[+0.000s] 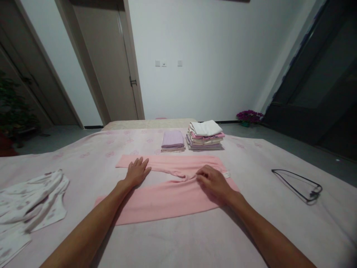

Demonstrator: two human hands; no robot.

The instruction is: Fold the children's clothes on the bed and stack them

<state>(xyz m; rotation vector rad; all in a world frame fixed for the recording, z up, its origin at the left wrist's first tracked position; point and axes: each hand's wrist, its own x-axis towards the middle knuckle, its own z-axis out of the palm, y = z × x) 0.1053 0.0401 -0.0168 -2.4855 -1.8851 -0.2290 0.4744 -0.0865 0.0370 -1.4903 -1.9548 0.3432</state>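
Pink trousers lie spread sideways on the bed, legs to the left and waist to the right, where a small white label shows. My left hand rests flat with its fingers apart on the far trouser leg. At the crotch, my right hand is closed, its fingertips pinching the pink fabric. Small wrinkles run out from that pinch along the inner seam. The near leg is partly covered by my left forearm.
Behind the trousers are a folded lilac stack and a taller pile of folded clothes topped with white. A crumpled white patterned garment lies at left. A black triangular hanger-like frame lies at right on the pale bedsheet.
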